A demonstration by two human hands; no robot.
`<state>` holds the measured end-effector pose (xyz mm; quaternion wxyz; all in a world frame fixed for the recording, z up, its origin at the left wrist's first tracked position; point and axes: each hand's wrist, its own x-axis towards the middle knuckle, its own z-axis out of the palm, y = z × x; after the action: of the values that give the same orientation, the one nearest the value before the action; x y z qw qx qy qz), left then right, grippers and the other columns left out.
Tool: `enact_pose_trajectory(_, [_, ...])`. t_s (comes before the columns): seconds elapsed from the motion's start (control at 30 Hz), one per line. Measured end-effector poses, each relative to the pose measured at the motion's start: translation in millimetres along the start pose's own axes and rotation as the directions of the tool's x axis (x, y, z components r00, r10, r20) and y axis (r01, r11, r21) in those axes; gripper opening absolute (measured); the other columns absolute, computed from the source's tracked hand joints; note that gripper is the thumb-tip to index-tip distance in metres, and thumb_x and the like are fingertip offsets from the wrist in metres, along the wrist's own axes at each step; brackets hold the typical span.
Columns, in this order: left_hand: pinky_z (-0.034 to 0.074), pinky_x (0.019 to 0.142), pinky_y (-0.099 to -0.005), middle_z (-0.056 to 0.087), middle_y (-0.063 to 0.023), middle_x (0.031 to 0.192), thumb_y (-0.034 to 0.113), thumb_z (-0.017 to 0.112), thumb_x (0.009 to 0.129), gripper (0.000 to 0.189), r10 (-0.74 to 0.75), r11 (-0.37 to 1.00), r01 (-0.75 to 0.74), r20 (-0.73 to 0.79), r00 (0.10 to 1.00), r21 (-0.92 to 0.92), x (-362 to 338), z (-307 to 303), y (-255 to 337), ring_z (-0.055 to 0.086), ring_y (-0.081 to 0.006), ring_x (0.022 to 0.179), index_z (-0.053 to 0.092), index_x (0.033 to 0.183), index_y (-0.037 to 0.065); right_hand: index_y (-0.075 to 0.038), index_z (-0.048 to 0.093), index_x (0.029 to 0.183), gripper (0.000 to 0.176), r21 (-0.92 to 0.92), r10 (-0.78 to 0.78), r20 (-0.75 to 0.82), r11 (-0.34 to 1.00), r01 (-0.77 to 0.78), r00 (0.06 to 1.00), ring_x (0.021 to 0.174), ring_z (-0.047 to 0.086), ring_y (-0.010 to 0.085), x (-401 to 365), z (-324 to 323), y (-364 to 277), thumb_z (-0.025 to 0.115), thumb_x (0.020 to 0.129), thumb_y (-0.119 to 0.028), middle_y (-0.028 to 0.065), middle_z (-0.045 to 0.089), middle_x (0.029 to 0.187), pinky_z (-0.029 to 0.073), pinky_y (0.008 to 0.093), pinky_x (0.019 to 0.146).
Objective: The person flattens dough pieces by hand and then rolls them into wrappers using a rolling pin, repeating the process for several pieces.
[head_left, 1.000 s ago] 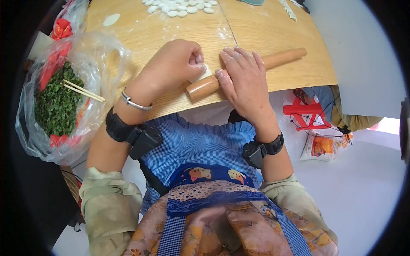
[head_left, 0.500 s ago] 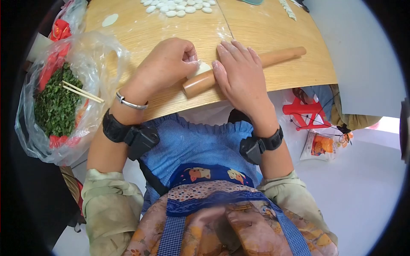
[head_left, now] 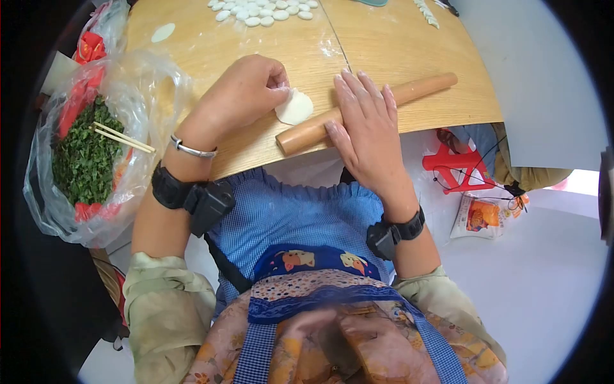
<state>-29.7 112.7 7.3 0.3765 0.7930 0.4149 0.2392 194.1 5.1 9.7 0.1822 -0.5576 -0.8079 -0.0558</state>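
Observation:
A thin round dough wrapper [head_left: 295,107] lies on the wooden table [head_left: 441,57] near its front edge. My left hand [head_left: 248,88] is closed, pinching the wrapper's upper left edge between thumb and fingers. Just to the right, a wooden rolling pin [head_left: 422,89] lies slantwise, its near end beside the wrapper and apart from it. My right hand [head_left: 368,121] rests flat across the pin, fingers stretched out and dusted with flour, thumb lying along it.
Several small flattened dough pieces [head_left: 259,11] sit at the table's far side, and another rolled wrapper [head_left: 163,32] lies at far left. A plastic bag of chopped greens [head_left: 83,150] with chopsticks [head_left: 123,137] stands left. A red stool [head_left: 455,168] is below right.
The rolling pin has rolled slightly toward me and off the wrapper, which now shows as a whole round. My right hand has shifted a little to the right.

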Motion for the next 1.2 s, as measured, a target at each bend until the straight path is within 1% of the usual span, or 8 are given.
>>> enact_pose_trajectory(0.03, [0.048,0.062,-0.0283,0.063,-0.0048,0.071,0.012,0.069,0.085,0.017,0.018,1.000,-0.018,0.006,1.000,0.011,0,0,0,0.057,-0.0095,0.068,0.066,0.087,-0.005,0.001,0.049,0.143,0.060,0.012,0.018,0.005,1.000,-0.018,1.000,0.143,0.039,0.0374,-5,-1,0,0.052,0.100,-0.039,0.0194,0.049,0.149,0.019,0.0540,0.121])
enact_pose_trajectory(0.27, [0.047,0.062,-0.0273,0.062,-0.0032,0.071,0.010,0.071,0.083,0.014,0.013,1.000,-0.013,-0.011,1.000,-0.019,0,5,8,0.056,-0.0096,0.067,0.066,0.087,-0.003,0.001,0.048,0.144,0.061,0.041,0.022,-0.003,0.999,-0.022,1.000,0.142,0.040,0.0381,-6,-1,1,0.053,0.099,-0.039,0.0190,0.049,0.148,0.018,0.0546,0.121])
enact_pose_trajectory(0.37, [0.053,0.068,-0.0340,0.068,-0.0152,0.074,0.015,0.072,0.079,0.022,-0.011,0.999,0.011,0.002,1.000,0.042,0,6,12,0.066,-0.0224,0.070,0.069,0.090,-0.005,0.001,0.048,0.144,0.061,0.029,0.012,0.003,1.000,-0.012,1.000,0.141,0.040,0.0377,-4,1,1,0.052,0.099,-0.039,0.0191,0.049,0.148,0.018,0.0549,0.121])
enact_pose_trajectory(0.43, [0.046,0.062,-0.0261,0.061,-0.0013,0.072,0.009,0.072,0.084,0.012,0.018,0.999,-0.020,-0.045,0.999,-0.045,-2,7,12,0.055,-0.0089,0.068,0.066,0.087,-0.002,0.001,0.050,0.142,0.059,0.020,0.001,-0.009,1.000,-0.001,1.000,0.140,0.042,0.0373,-3,2,2,0.052,0.099,-0.039,0.0190,0.051,0.147,0.020,0.0556,0.120])
enact_pose_trajectory(0.67, [0.045,0.060,-0.0272,0.059,-0.0032,0.067,0.018,0.063,0.094,0.023,-0.016,0.999,0.014,-0.042,0.999,-0.043,0,2,10,0.054,-0.0093,0.064,0.066,0.086,-0.004,0.003,0.059,0.131,0.054,-0.004,-0.066,-0.078,0.998,0.066,0.995,0.136,0.049,0.0367,41,21,8,0.051,0.100,-0.041,0.0192,0.060,0.136,0.032,0.0582,0.114])
enact_pose_trajectory(0.73, [0.049,0.065,-0.0395,0.065,-0.0195,0.070,0.024,0.061,0.092,0.032,-0.118,0.991,0.117,-0.012,0.993,-0.067,2,-1,13,0.063,-0.0266,0.066,0.068,0.088,-0.007,0.004,0.061,0.128,0.056,-0.020,-0.074,-0.083,0.997,0.073,0.994,0.135,0.050,0.0365,58,27,9,0.050,0.101,-0.043,0.0193,0.063,0.133,0.035,0.0587,0.112])
enact_pose_trajectory(0.87, [0.049,0.064,-0.0398,0.065,-0.0197,0.069,0.024,0.062,0.091,0.032,-0.037,0.998,0.034,-0.054,0.998,-0.053,2,-1,13,0.063,-0.0273,0.066,0.068,0.087,-0.007,0.005,0.061,0.129,0.059,-0.061,-0.069,-0.048,0.996,0.066,0.996,0.135,0.050,0.0369,74,33,10,0.049,0.101,-0.045,0.0197,0.063,0.133,0.035,0.0587,0.112])
enact_pose_trajectory(1.2, [0.051,0.066,-0.0314,0.065,-0.0103,0.075,0.010,0.069,0.083,0.014,-0.013,0.999,0.014,-0.032,0.999,0.042,-1,2,9,0.062,-0.0176,0.070,0.068,0.089,-0.003,0.001,0.054,0.140,0.059,0.050,-0.001,-0.017,0.999,0.002,1.000,0.141,0.042,0.0381,10,5,5,0.049,0.100,-0.042,0.0189,0.053,0.146,0.021,0.0562,0.120])
